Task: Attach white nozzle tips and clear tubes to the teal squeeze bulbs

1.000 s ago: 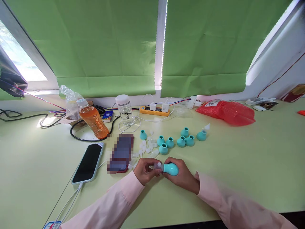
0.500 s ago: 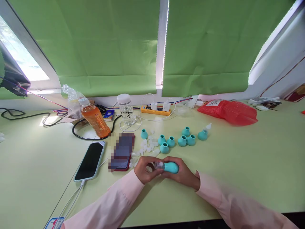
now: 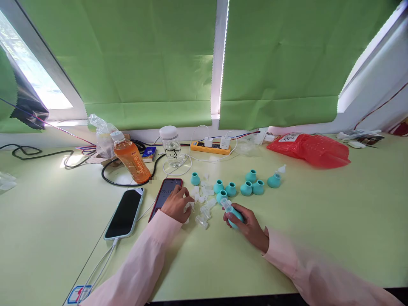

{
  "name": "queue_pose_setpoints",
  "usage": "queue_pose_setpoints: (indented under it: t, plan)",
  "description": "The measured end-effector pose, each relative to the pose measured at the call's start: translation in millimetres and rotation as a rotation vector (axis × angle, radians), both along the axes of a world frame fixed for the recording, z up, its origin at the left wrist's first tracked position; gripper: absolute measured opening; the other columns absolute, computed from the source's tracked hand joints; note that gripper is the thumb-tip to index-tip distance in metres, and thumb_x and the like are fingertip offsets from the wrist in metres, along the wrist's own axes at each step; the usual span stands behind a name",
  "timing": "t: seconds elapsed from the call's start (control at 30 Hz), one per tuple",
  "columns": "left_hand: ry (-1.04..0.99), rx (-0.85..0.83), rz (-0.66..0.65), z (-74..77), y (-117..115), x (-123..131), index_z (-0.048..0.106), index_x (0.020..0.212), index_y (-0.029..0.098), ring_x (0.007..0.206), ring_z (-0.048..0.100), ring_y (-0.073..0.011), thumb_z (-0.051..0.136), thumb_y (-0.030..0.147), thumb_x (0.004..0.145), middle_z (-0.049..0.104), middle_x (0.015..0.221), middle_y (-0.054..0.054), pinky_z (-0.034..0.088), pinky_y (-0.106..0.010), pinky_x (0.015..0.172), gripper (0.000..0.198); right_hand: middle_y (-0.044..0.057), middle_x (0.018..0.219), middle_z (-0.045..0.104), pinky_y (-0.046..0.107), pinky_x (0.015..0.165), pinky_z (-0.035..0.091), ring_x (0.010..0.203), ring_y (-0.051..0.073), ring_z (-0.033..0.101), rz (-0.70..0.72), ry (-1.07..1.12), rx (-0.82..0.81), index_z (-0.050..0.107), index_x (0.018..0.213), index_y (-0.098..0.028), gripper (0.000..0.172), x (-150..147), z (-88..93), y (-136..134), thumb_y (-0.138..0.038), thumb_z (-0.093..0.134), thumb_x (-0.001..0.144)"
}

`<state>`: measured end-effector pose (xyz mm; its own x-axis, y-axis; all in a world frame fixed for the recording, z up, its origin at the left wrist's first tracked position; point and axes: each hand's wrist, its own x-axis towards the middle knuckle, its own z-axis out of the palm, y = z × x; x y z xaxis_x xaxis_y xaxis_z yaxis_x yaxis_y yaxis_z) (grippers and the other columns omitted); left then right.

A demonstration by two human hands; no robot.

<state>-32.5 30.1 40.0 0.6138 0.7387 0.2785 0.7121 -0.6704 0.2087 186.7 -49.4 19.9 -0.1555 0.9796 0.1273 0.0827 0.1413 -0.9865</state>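
In my right hand (image 3: 247, 223) is a turquoise squeeze bulb (image 3: 236, 217), held by its sides, with a clear plastic tube (image 3: 226, 204) fitted on its neck and pointing up and left. My left hand (image 3: 177, 205) is over the near right part of a red-edged phone (image 3: 156, 204), its fingers curled down and closed on a small translucent plastic piece (image 3: 190, 205). Beside those fingers lie several loose translucent tips (image 3: 201, 198) and clear tubes (image 3: 202, 221). Several turquoise bulbs with open necks (image 3: 246, 188) stand behind my right hand.
A bulb with a white tip (image 3: 274, 180) stands at the right of the group. Farther left are a pale-cased phone (image 3: 125, 213) on a cable and an orange drink bottle (image 3: 132, 161). A lidded clear jar (image 3: 171, 148), power strip (image 3: 210, 147) and red bag (image 3: 309, 150) line the back.
My left hand has left the bulb's clear tube and moved left to the loose pieces. My right hand keeps the bulb, now tilted with its tube pointing away from me.
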Motion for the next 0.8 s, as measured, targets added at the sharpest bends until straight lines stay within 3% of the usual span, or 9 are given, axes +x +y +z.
queue_pose_setpoints:
  t: [0.1, 0.2, 0.33, 0.47, 0.67, 0.8]
  plan:
    - [0.103, -0.122, -0.005, 5.9, 0.8, -5.4, 0.065, 0.075, 0.016, 0.074, 0.045, -0.0192, 0.052, 0.012, 0.058, 0.055, 0.072, -0.006, 0.042, -0.029, 0.063, 0.022, 0.000, 0.063, 0.049, 0.023, 0.056, 0.039, 0.057, 0.010, 0.045, 0.015, -0.052, 0.022, 0.047, 0.070, -0.015, 0.020, -0.9, -2.3, -1.0, -0.034, 0.046, 0.076]
    - [0.119, -0.105, 0.040, 9.0, 2.0, -6.3, 0.063, 0.083, 0.017, 0.075, 0.045, -0.0196, 0.052, 0.015, 0.063, 0.056, 0.075, -0.007, 0.041, -0.029, 0.063, 0.023, 0.000, 0.063, 0.049, 0.023, 0.056, 0.038, 0.058, 0.011, 0.045, 0.051, -0.114, 0.015, 0.048, 0.072, -0.015, 0.020, -1.3, -5.9, -2.0, -0.034, 0.046, 0.076]
    - [0.211, 0.011, 0.176, -1.7, 0.8, 4.4, 0.060, 0.092, 0.019, 0.089, 0.041, -0.0265, 0.047, 0.022, 0.071, 0.054, 0.093, -0.010, 0.039, -0.036, 0.064, 0.025, 0.000, 0.063, 0.049, 0.023, 0.054, 0.038, 0.058, 0.011, 0.046, 0.086, -0.135, -0.008, 0.049, 0.073, -0.014, 0.021, -1.9, -9.8, -2.9, -0.035, 0.046, 0.076]
    - [0.278, -0.021, 0.088, -15.7, -0.6, 13.0, 0.054, 0.099, 0.018, 0.094, 0.040, -0.0265, 0.048, 0.017, 0.070, 0.056, 0.095, -0.008, 0.037, -0.038, 0.067, 0.030, 0.000, 0.063, 0.048, 0.023, 0.054, 0.038, 0.058, 0.011, 0.046, 0.082, -0.128, -0.015, 0.049, 0.074, -0.014, 0.022, -2.9, -8.6, -3.5, -0.035, 0.047, 0.076]
    - [0.211, -0.056, 0.111, -19.1, -0.8, 16.6, 0.052, 0.095, 0.019, 0.093, 0.043, -0.0249, 0.050, 0.012, 0.067, 0.059, 0.091, -0.007, 0.033, -0.046, 0.073, 0.029, 0.000, 0.061, 0.048, 0.023, 0.053, 0.039, 0.057, 0.011, 0.046, 0.046, -0.188, -0.001, 0.050, 0.071, -0.014, 0.023, -4.1, -9.0, -5.2, -0.038, 0.049, 0.073]
    - [-0.126, -0.049, 0.064, -9.5, -9.0, 20.7, 0.051, 0.086, 0.017, 0.087, 0.046, -0.0202, 0.046, 0.007, 0.067, 0.055, 0.090, -0.007, 0.036, -0.042, 0.076, 0.022, 0.004, 0.077, 0.056, 0.029, 0.066, 0.043, 0.072, 0.018, 0.052, -0.098, -0.245, 0.029, 0.054, 0.082, -0.015, 0.027, -3.1, -15.7, -5.3, -0.039, 0.053, 0.069]
